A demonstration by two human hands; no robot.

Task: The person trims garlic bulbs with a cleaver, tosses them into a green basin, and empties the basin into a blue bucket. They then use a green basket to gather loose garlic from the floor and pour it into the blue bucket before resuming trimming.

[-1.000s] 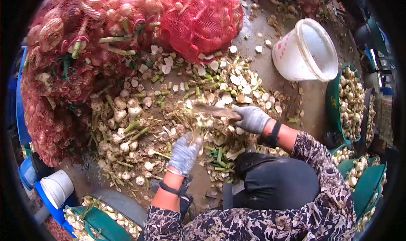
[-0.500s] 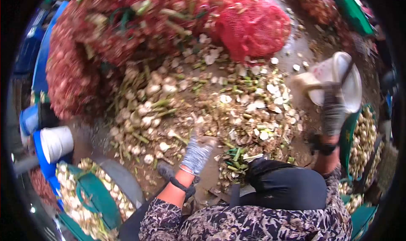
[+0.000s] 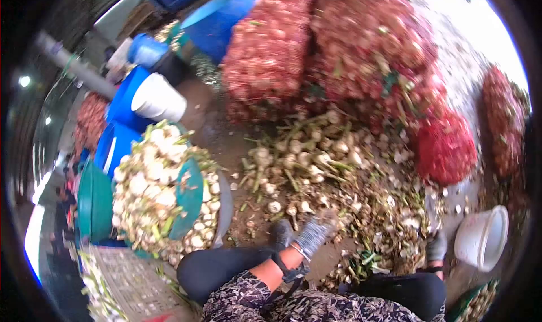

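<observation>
My left hand (image 3: 315,235), in a grey knitted glove with dirty fingertips, reaches over the near edge of a heap of garlic bulbs (image 3: 305,158) with stems. Its fingers look stretched forward, blurred, with nothing visible in them. My right hand (image 3: 436,246), also gloved, is low at the right, between the trimmings and a white bucket (image 3: 481,238). Its fingers are smeared, and whatever they may hold cannot be made out. Loose garlic skins and cut stems (image 3: 389,209) lie on the ground between and ahead of both hands.
Red mesh sacks (image 3: 268,51) stand behind the heap, with a smaller red net bag (image 3: 446,147) at the right. A garlic-filled green tub (image 3: 189,200) is at my left. Blue containers (image 3: 217,25) and another white bucket (image 3: 159,98) stand farther back.
The view has swung left, showing more of the garlic tub and blue containers. My right hand has come down from beside the white bucket, where it held a blurred wooden-handled tool.
</observation>
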